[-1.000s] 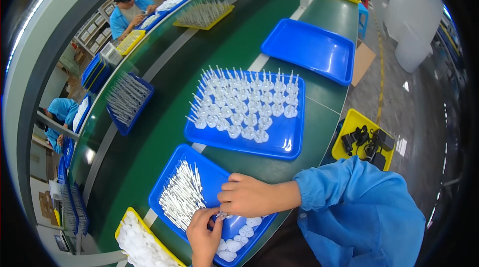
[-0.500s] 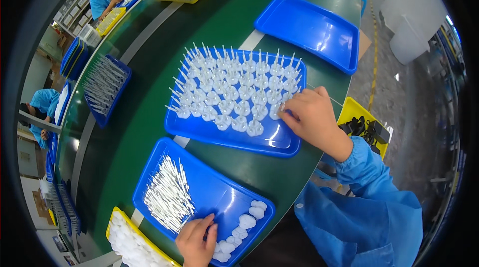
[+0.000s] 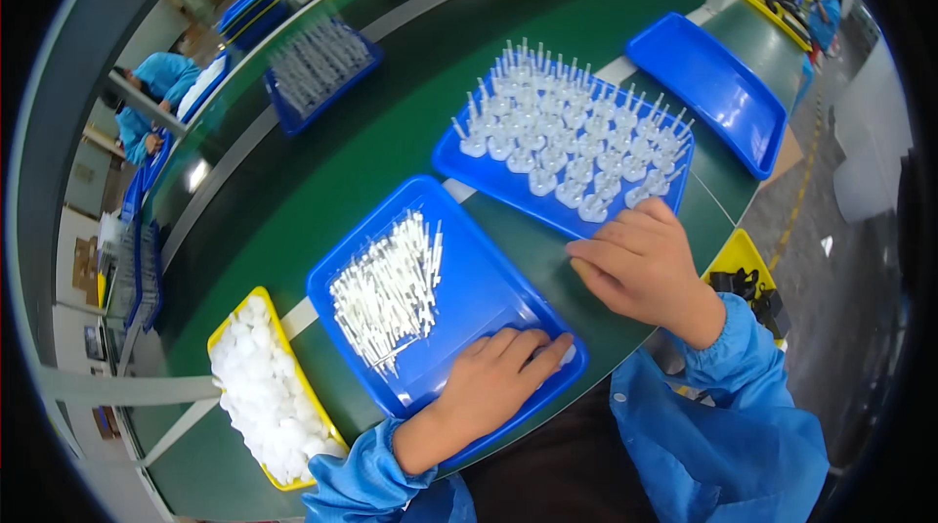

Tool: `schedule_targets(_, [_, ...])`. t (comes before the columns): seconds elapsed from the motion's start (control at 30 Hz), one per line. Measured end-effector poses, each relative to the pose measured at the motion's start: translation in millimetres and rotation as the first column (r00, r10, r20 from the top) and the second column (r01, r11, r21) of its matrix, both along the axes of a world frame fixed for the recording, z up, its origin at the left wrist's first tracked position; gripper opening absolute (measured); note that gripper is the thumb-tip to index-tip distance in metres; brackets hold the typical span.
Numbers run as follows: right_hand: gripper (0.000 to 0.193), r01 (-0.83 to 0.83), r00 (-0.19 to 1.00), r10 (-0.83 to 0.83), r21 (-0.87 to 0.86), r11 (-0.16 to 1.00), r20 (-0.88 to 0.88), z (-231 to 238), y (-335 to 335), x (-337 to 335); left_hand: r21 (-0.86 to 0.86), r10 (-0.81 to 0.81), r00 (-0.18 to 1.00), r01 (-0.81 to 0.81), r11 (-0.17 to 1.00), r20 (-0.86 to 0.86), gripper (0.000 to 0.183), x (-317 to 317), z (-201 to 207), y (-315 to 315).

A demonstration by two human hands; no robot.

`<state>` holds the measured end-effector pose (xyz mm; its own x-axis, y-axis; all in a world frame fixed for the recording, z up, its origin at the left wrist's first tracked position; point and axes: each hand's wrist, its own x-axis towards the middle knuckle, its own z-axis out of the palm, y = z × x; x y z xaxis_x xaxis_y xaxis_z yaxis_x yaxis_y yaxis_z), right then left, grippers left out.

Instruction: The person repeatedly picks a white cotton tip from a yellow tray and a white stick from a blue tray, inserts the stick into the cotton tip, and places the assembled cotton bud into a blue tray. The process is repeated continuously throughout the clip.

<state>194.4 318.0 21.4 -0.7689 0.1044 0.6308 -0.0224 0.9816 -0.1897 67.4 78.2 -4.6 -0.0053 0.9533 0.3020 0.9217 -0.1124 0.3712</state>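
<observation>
My left hand is palm down over the near right corner of a blue tray, fingers stretched and slightly apart. A white round pad shows at its fingertips; the hand hides what else lies there. A heap of thin white sticks fills the tray's left part. My right hand hovers at the near edge of another blue tray, fingers loosely bent, with nothing visible between them. That tray carries rows of white pads with upright sticks, the nearest just beyond my knuckles.
A yellow tray heaped with white pads stands at the left. A bare blue tray lies at the far right, and a yellow bin with black items sits beyond the table edge. Across the green belt, a person in blue works.
My view has swung left. My left hand has gone from the sticks to the pads at the tray's near right corner. The right hand has drawn back to the other tray's near edge.
</observation>
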Motion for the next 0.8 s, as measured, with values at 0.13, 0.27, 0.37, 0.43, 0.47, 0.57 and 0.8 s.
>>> schedule_targets(0.13, [0.018, -0.294, 0.953, 0.292, 0.007, 0.956, 0.086, -3.6, -10.2, -51.9, 0.027, 0.064, 0.997, -0.065, 0.998, 0.045, 0.038, 2.4, -0.8, -9.7])
schedule_targets(0.27, [0.015, -0.461, 0.886, 0.433, 0.213, 0.861, 0.166, -20.7, -33.2, -122.8, 0.055, 0.233, 0.967, -0.24, 0.969, 0.102, 0.034, -9.5, -6.3, -23.1])
schedule_targets(0.37, [0.012, -0.396, 0.914, 0.318, 0.379, 0.837, 0.253, -36.8, -38.8, -147.3, 0.056, 0.371, 0.89, -0.399, 0.915, 0.265, 0.031, -29.4, 0.1, -32.4])
schedule_targets(0.43, [0.009, -0.422, 0.902, 0.345, 0.363, 0.831, 0.26, -42.1, -39.8, -156.2, 0.006, 0.439, 0.748, -0.509, 0.861, 0.497, 0.031, -39.8, 6.7, -35.6])
schedule_targets(0.47, [0.009, -0.45, 0.89, 0.374, 0.368, 0.814, 0.26, -40.9, -41.0, -160.2, 0.058, 0.41, 0.69, -0.547, 0.835, 0.596, 0.033, -44.0, -0.5, -39.8])
schedule_targets(0.57, [0.01, -0.507, 0.86, 0.423, 0.38, 0.774, 0.286, -30.2, -39.1, -165.9, 0.186, 0.434, 0.651, -0.662, 0.726, 0.623, 0.033, -52.6, -7.5, -53.2])
schedule_targets(0.8, [0.009, -0.512, 0.859, 0.453, 0.372, 0.774, 0.239, -31.6, -38.3, -161.8, 0.21, 0.357, 0.461, -0.803, 0.558, 0.812, 0.021, -62.3, -17.0, -63.2])
